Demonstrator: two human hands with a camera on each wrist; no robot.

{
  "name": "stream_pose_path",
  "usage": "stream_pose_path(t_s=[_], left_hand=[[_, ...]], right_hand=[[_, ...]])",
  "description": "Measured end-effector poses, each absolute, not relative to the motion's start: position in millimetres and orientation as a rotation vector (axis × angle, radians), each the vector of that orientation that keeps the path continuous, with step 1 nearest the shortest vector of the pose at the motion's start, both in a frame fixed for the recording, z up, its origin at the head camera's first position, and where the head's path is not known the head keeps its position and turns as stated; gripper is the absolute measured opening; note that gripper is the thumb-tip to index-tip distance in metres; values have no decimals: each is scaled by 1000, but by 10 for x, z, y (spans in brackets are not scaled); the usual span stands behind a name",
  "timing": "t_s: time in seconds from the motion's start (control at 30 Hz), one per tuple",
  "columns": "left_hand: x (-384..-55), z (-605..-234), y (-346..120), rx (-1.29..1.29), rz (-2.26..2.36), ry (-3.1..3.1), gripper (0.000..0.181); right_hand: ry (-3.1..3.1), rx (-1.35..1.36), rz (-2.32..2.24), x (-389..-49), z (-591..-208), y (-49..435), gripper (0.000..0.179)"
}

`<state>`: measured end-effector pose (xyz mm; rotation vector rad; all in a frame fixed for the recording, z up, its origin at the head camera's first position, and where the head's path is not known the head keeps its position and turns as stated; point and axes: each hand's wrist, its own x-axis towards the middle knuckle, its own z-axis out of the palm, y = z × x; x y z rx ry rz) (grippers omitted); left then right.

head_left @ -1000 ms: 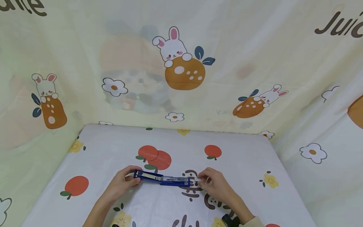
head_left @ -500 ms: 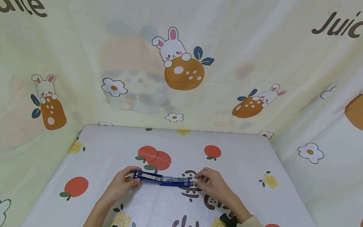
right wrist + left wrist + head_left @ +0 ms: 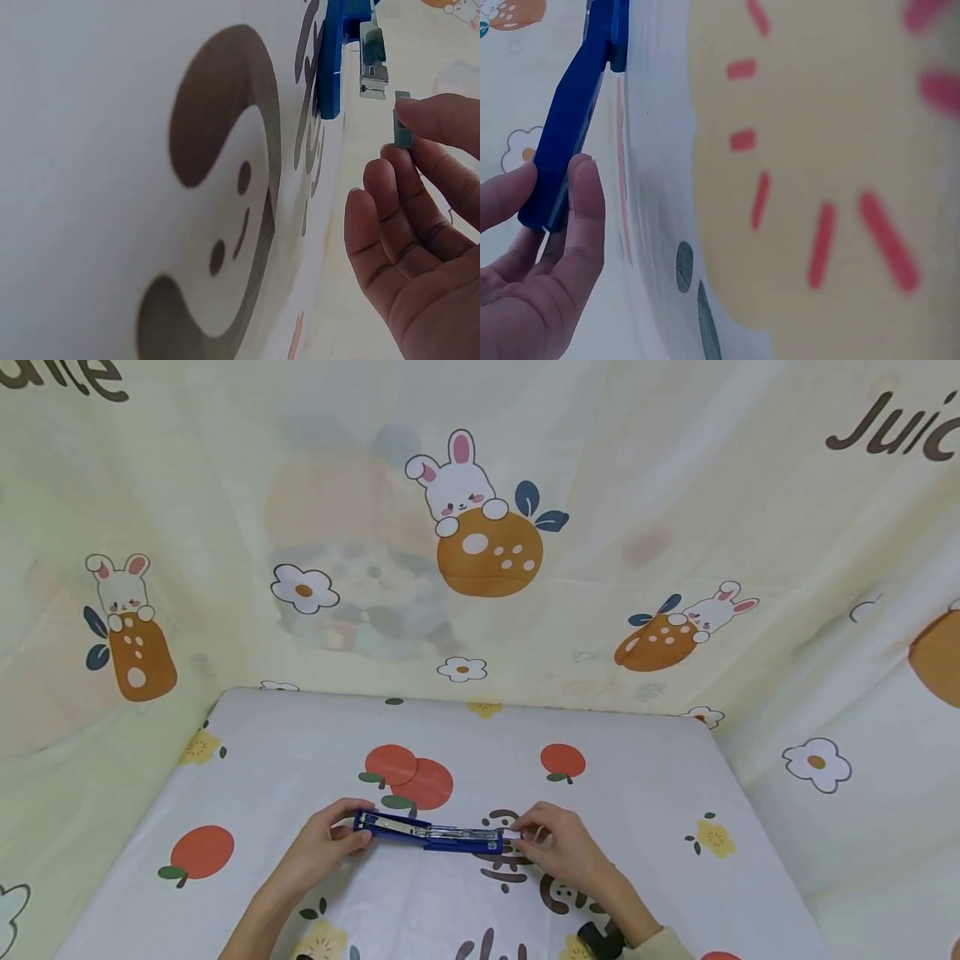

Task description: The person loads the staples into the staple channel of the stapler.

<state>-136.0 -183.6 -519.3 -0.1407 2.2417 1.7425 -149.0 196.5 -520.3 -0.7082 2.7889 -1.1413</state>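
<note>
A blue stapler (image 3: 463, 840) lies opened out on the table, its metal staple channel (image 3: 373, 64) exposed. My left hand (image 3: 324, 847) holds the stapler's left end; in the left wrist view, thumb and fingers pinch its blue upper arm (image 3: 564, 135). Close to the other end is my right hand (image 3: 561, 843). Between its thumb and index finger it pinches a small grey metal piece that looks like a strip of staples (image 3: 403, 136). In the right wrist view a narrow gap separates this strip from the channel's end. Part of the strip is hidden by the thumb.
A white cloth (image 3: 637, 793) printed with fruit and flowers covers the table. Curtains (image 3: 360, 510) with rabbit prints hang behind it and at both sides. A black object (image 3: 600, 941) sits by the right sleeve at the lower edge.
My right hand has shifted slightly left, bringing the staple strip nearer to the stapler's right end. The left hand and stapler have stayed in place.
</note>
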Motion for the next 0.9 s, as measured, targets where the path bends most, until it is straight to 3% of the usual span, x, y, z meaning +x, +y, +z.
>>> stream_pose_path(t_s=[0.9], left_hand=[[-1365,-5217,-1845,-125,1751,2232,43]], right_hand=[[2768,-697,-1121,-1564,-5233,1780,16]])
